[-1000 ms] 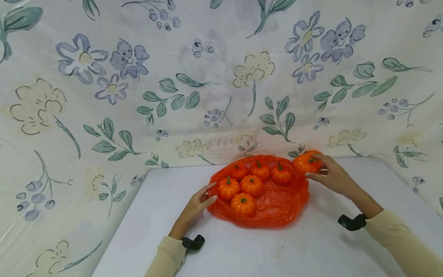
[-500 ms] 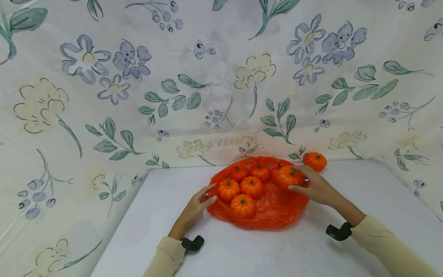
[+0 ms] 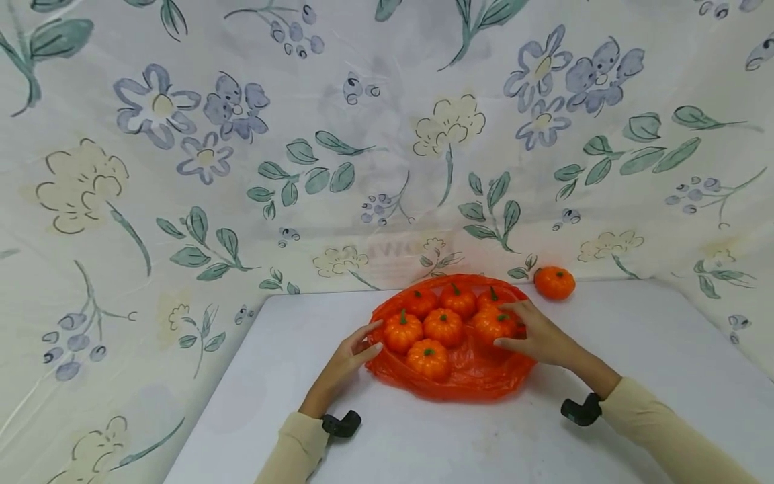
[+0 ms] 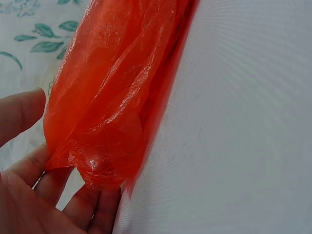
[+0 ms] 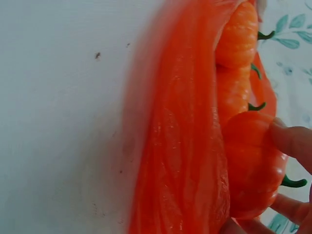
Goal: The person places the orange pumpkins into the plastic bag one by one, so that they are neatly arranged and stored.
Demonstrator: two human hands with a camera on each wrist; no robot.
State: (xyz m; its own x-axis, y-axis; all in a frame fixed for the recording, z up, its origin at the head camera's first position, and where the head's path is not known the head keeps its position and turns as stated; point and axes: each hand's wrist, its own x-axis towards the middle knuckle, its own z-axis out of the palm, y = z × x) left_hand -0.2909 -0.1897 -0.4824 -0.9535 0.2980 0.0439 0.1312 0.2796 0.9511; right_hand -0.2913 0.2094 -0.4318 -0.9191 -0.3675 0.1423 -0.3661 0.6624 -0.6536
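A red plastic bag [image 3: 478, 376] lies spread with its mouth up, and several small orange pumpkins [image 3: 443, 327] with green stems sit inside it. My right hand [image 3: 544, 339] holds another small pumpkin [image 3: 491, 326] at the bag's right side. In the right wrist view the thumb [image 5: 295, 144] lies on that pumpkin, with fingers partly hidden behind it. My left hand [image 3: 343, 363] is at the bag's left edge. Seen from the left wrist, its fingers touch the bag's red film [image 4: 107, 117] from below while the thumb [image 4: 24, 114] stands apart.
One more small pumpkin [image 3: 555, 283] sits outside the bag, at the back right of the white table [image 3: 423, 444]. Directly behind the table hangs a flower-patterned sheet [image 3: 387, 161]. Each wrist carries a black camera mount [image 3: 342, 424].
My right hand has carried a pumpkin left from the bag's right edge and lowered it into the bag. The pumpkin left outside came into view. My left hand has stayed at the bag.
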